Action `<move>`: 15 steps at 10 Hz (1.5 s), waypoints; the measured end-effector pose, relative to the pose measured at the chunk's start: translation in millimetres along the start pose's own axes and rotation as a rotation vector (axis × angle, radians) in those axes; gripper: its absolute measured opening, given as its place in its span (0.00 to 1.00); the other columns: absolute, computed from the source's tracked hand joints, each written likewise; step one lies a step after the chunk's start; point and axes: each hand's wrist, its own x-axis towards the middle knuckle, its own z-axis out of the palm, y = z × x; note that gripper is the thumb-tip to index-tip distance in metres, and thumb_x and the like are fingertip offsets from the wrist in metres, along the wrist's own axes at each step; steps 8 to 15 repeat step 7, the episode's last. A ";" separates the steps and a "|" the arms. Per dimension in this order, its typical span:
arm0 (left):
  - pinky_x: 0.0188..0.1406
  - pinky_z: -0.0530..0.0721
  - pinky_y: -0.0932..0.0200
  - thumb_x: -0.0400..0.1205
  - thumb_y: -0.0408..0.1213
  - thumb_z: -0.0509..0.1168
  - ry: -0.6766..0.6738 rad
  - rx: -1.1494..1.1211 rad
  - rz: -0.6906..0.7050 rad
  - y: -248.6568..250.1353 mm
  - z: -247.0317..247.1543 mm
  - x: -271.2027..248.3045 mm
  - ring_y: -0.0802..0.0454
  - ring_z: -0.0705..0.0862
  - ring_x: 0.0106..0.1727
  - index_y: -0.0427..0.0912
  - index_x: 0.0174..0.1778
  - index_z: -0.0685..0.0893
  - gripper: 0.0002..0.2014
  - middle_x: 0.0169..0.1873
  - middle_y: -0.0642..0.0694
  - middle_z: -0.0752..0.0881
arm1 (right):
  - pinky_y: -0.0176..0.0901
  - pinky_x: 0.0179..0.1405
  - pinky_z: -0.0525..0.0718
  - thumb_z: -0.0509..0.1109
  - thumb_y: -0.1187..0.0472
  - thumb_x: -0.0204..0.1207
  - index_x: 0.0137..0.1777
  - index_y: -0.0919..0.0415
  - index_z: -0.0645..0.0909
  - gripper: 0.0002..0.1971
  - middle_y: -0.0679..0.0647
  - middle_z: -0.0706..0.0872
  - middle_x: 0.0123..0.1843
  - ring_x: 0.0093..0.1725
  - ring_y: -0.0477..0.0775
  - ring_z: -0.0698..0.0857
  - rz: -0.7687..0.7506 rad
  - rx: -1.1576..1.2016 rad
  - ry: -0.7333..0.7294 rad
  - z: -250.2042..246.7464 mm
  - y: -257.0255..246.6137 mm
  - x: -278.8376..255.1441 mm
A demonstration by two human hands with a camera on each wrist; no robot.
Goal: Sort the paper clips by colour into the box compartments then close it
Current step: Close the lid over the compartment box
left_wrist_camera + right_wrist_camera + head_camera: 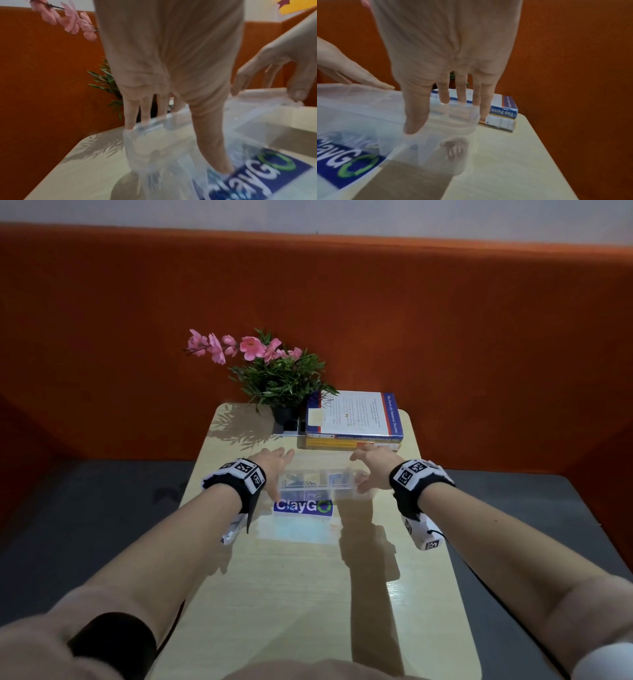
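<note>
A clear plastic compartment box (318, 486) lies across the middle of the table, with blue paper clips (301, 484) dimly visible inside. Its clear lid (154, 124) (457, 115) is hinged up and tilted over the box. My left hand (274, 463) (163, 81) holds the lid's left end, fingers behind the far edge and thumb on the near face. At the right end my right hand (370, 467) (445, 60) holds the lid the same way. The wrist views are blurred, and other clip colours are hard to make out.
The box sits on a blue ClayGo sticker (303, 506) on the pale wooden table (308, 594). Just behind the box are a stack of books (356, 416) and a potted plant with pink flowers (277, 378). An orange wall stands behind.
</note>
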 end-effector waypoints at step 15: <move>0.85 0.50 0.37 0.78 0.33 0.71 0.141 -0.086 -0.079 10.8 22.2 -5.1 0.40 0.39 0.87 0.46 0.84 0.33 0.54 0.85 0.41 0.34 | 0.66 0.79 0.63 0.65 0.61 0.77 0.81 0.58 0.51 0.35 0.63 0.46 0.86 0.83 0.69 0.50 0.068 -0.018 0.147 40.4 -23.7 -18.2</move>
